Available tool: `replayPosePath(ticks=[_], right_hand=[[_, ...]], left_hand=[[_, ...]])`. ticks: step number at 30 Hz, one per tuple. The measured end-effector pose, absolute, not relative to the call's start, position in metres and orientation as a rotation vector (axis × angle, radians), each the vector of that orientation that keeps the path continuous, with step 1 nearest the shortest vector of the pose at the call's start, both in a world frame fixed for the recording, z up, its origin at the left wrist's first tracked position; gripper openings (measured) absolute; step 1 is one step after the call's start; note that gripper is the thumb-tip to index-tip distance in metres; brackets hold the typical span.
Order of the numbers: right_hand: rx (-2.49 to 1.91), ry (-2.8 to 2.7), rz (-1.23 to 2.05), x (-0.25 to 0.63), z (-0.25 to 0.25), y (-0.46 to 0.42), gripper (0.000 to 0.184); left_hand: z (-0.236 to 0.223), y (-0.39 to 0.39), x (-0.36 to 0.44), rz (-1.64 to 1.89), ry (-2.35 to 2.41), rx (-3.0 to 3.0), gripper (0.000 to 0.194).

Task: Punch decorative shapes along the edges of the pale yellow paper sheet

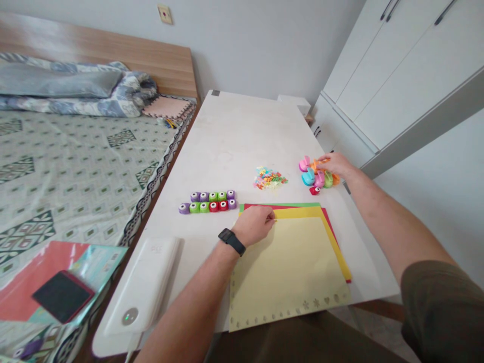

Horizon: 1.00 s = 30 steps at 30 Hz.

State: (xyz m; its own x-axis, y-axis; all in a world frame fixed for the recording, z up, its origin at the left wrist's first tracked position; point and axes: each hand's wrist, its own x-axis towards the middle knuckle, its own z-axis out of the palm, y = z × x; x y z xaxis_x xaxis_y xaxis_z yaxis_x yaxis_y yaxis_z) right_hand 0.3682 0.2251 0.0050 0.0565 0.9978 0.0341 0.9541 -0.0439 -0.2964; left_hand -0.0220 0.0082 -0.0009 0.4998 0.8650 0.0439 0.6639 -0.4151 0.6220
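Observation:
A stack of coloured paper sheets lies on the white table [227,136], with a pale yellow sheet [287,272] on top whose near edge is punched with small shapes. My left hand [255,224], with a black watch on its wrist, rests on the sheet's far left corner, fingers curled and pinched at the paper's edge. My right hand [336,164] reaches to the right and lies on a cluster of large craft punches [316,176] in pink, blue, orange and green, fingers curled over them. Between the hands lies a small heap of punched paper bits [269,178].
Two rows of small purple, green and red punches [209,201] stand left of the paper. A white power bank [145,285] lies at the table's near left. A bed with a phone [62,295] on coloured sheets lies left. White cabinets stand at right.

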Motion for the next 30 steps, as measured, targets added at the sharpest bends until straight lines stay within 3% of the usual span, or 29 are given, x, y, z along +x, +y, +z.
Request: replayPosePath(ticks=[14, 30], right_hand=[[-2.194, -1.898, 0.066, 0.359, 0.009, 0.221, 0.049], [-2.397, -1.795, 0.071, 0.373, 0.004, 0.227, 0.032]], left_hand=[[0.0, 0.008, -0.023, 0.471, 1.253, 2.217, 0.016], [-0.001, 0.008, -0.023, 0.485, 1.244, 2.221, 0.016]])
